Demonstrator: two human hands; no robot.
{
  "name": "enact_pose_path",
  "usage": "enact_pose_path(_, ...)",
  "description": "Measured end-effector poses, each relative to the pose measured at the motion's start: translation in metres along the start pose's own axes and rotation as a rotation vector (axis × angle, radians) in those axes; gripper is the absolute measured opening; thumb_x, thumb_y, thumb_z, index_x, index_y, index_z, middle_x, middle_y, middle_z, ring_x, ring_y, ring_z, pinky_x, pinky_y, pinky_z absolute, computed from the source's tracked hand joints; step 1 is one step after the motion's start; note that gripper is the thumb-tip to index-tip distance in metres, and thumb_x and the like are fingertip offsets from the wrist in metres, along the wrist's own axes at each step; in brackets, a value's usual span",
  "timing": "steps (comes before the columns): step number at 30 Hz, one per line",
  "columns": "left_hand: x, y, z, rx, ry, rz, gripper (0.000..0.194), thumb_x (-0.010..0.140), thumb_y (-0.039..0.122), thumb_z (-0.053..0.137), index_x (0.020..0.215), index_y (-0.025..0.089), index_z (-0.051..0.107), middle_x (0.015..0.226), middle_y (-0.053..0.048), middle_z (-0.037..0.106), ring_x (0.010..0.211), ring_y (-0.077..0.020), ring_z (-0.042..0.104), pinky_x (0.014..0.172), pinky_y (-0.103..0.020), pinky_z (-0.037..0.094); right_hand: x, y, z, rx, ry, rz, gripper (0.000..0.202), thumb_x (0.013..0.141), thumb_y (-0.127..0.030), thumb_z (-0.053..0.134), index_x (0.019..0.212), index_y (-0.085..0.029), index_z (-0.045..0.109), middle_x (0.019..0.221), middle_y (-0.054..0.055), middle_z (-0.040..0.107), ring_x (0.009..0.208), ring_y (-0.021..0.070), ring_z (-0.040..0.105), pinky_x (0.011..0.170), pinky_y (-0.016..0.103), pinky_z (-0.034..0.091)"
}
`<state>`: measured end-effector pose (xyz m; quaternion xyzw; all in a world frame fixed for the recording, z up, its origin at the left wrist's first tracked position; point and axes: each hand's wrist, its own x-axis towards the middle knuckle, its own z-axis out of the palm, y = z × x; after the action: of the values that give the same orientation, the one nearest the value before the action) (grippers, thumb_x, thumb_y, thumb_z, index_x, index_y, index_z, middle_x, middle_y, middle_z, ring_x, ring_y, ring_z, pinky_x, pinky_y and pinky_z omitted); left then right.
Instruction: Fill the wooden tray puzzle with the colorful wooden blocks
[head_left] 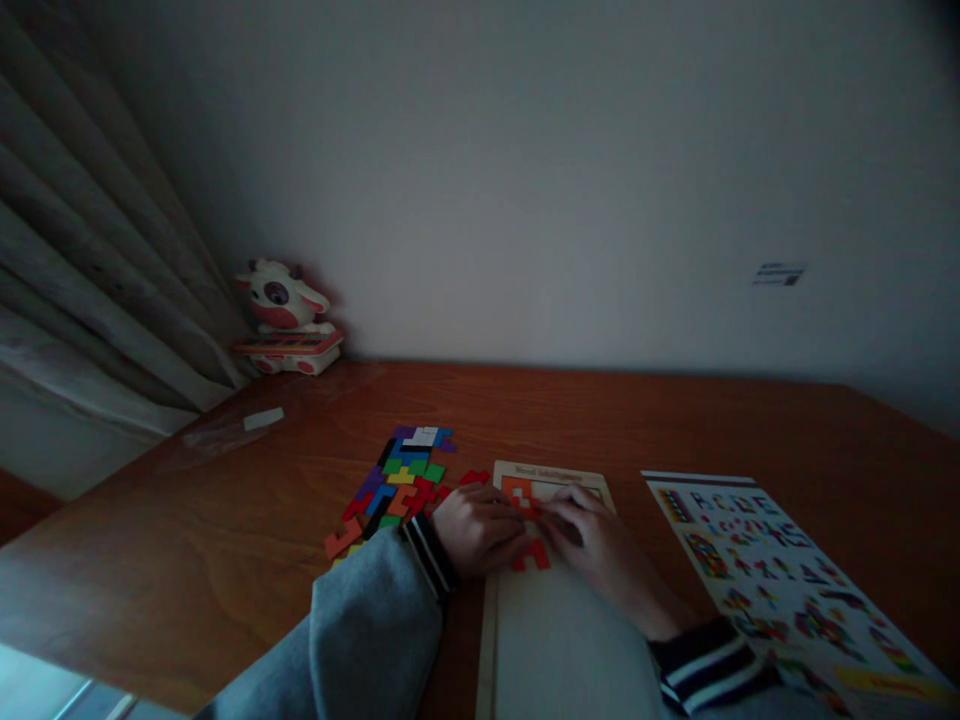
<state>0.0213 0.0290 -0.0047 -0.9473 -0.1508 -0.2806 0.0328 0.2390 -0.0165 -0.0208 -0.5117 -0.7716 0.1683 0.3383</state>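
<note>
Nearest my camera is a thick grey sleeve (367,640) with a black, white-striped cuff, crossing the lower left. Ahead of it I have the pale wooden puzzle tray (570,650), flat on the reddish-brown wooden surface (225,570). The left hand (482,530) lies over the tray's upper left edge, fingers curled and bunched; I cannot tell whether they hold anything. The right hand (600,545) has thumb and forefinger close together at a flat orange-red puzzle piece (528,509) near the top; pinching or merely touching, I can't tell.

I judge this early: a few pieces show in the tray, among them an arch-shaped orange-red piece (537,557), while most of the flat multicoloured blocks (403,478) lie just left of it. Farther right is a white sheet printed with coloured figures (795,590), its near end partly behind the right sleeve. The hands hide part of the layout, the tray's near end is cut off, and its lettering is blurred.
</note>
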Motion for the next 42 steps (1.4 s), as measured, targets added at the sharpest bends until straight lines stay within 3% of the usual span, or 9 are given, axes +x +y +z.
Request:
enact_pose_path(7,0.000,0.001,0.000,-0.013,-0.004,0.017,0.023,0.095,0.030,0.052,0.093,0.017,0.071,0.089,-0.005,0.075,0.086,-0.0185,0.069,0.079,-0.030,0.055,0.001,-0.003,-0.003,-0.037,-0.031,0.003,0.022,0.093,-0.020,0.054,0.103,-0.024,0.073,0.098,0.006,0.066,0.093,0.0205,0.063,0.086,0.038,0.053)
enact_pose_path(16,0.001,0.000,-0.002,0.034,-0.073,-0.077,0.028,0.097,0.036,0.049,0.096,0.018,0.070,0.102,-0.006,0.073,0.090,-0.0202,0.067,0.079,-0.033,0.053,-0.001,-0.003,-0.002,-0.084,-0.007,-0.029,0.026,0.093,-0.024,0.053,0.114,-0.024,0.068,0.108,0.007,0.063,0.102,0.0214,0.061,0.092,0.039,0.051)
enact_pose_path(21,0.001,0.000,-0.002,0.031,-0.064,-0.104,0.026,0.097,0.035,0.050,0.098,0.019,0.070,0.102,-0.005,0.073,0.089,-0.0190,0.067,0.078,-0.032,0.053,-0.001,-0.008,-0.006,-0.065,-0.067,-0.048,0.021,0.092,-0.024,0.056,0.109,-0.023,0.068,0.107,0.007,0.063,0.101,0.0208,0.061,0.091,0.038,0.051)
enact_pose_path(25,0.001,0.001,-0.005,0.035,-0.054,-0.120,0.022,0.095,0.029,0.050,0.097,0.019,0.070,0.099,-0.006,0.073,0.089,-0.0195,0.067,0.078,-0.033,0.052,-0.003,-0.012,-0.009,-0.053,-0.148,-0.057,0.022,0.088,-0.035,0.065,0.107,-0.025,0.069,0.109,0.006,0.062,0.103,0.0220,0.060,0.093,0.039,0.050)
enact_pose_path(29,0.000,0.001,-0.006,0.001,-0.102,-0.139,0.024,0.091,0.024,0.052,0.108,0.018,0.066,0.108,-0.007,0.072,0.098,-0.0222,0.065,0.084,-0.036,0.051,-0.005,-0.012,-0.008,-0.016,-0.185,-0.095,0.029,0.083,-0.043,0.070,0.107,-0.027,0.069,0.112,0.006,0.062,0.106,0.0226,0.059,0.097,0.039,0.048)
enact_pose_path(37,-0.002,-0.001,-0.001,0.043,-0.146,-0.222,0.028,0.097,0.037,0.049,0.109,0.019,0.066,0.112,-0.008,0.070,0.102,-0.0237,0.064,0.087,-0.040,0.051,-0.002,-0.011,-0.006,0.028,-0.159,-0.066,0.020,0.084,-0.037,0.070,0.097,-0.022,0.067,0.105,0.005,0.064,0.102,0.0213,0.060,0.093,0.038,0.048)
enact_pose_path(42,-0.001,-0.001,-0.002,0.054,-0.161,-0.220,0.028,0.098,0.035,0.047,0.109,0.019,0.066,0.112,-0.008,0.070,0.101,-0.0235,0.064,0.086,-0.039,0.051,-0.002,-0.011,-0.005,0.086,-0.133,-0.012,0.023,0.081,-0.034,0.074,0.096,-0.020,0.062,0.099,0.005,0.065,0.092,0.0201,0.062,0.083,0.034,0.051)
